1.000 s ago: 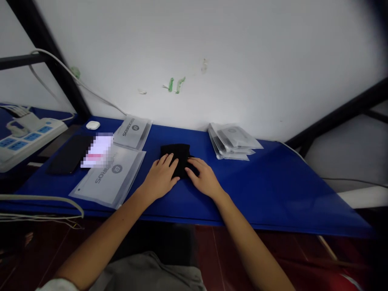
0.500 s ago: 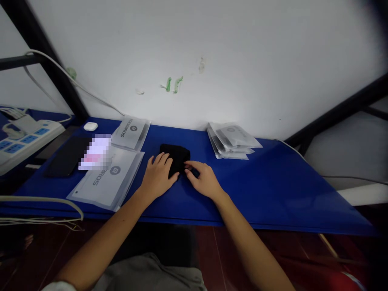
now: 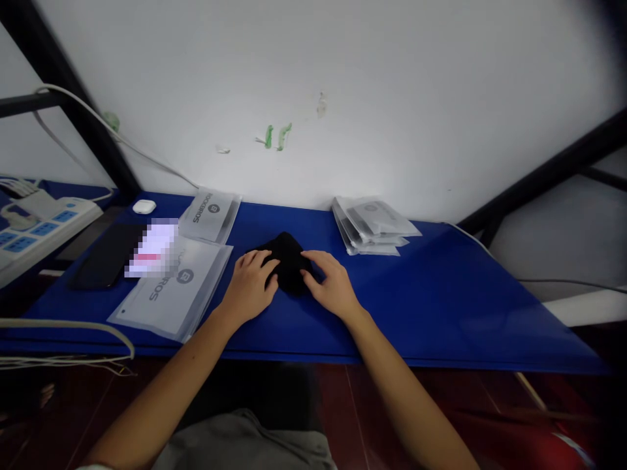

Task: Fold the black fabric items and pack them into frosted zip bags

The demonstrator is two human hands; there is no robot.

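Note:
A small black cloth (image 3: 288, 258) lies bunched on the blue table (image 3: 431, 307) near the middle. My left hand (image 3: 249, 287) grips its left side with curled fingers. From the other side my right hand (image 3: 330, 282) pinches the cloth's right edge. The cloth is humped up between the two hands.
Clear printed bags (image 3: 179, 290) lie left of the hands, another bag (image 3: 209, 214) behind them. A stack of filled bags (image 3: 373, 225) sits at the back right by the wall. A black phone (image 3: 104, 256), a white earbud case (image 3: 144, 206) and a power strip (image 3: 34, 228) are at the far left.
The cloth lay flat a second ago. Both hands have closed on it and pushed its sides together, so it now stands humped up.

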